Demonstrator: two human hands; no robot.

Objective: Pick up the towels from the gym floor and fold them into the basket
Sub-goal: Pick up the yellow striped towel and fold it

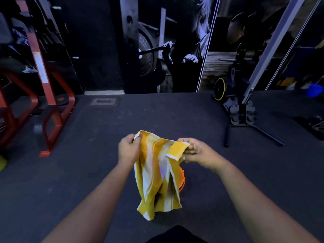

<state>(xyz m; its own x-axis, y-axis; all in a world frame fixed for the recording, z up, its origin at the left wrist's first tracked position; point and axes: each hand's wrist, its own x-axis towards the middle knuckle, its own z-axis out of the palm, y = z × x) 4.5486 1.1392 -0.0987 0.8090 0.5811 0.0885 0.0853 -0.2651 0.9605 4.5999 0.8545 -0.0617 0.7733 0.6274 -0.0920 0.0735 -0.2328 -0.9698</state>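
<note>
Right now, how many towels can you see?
1. The yellow and white striped towel hangs between the left hand and right hand. It covers most of something orange, so more towels may be hidden.

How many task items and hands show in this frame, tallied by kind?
Towels: 1, the yellow-and-white striped towel, held up off the floor.
Orange items: 1, an orange object mostly hidden behind it, possibly the basket.
Hands: 2, left hand and right hand, each gripping a top corner.
Total: 4
</note>
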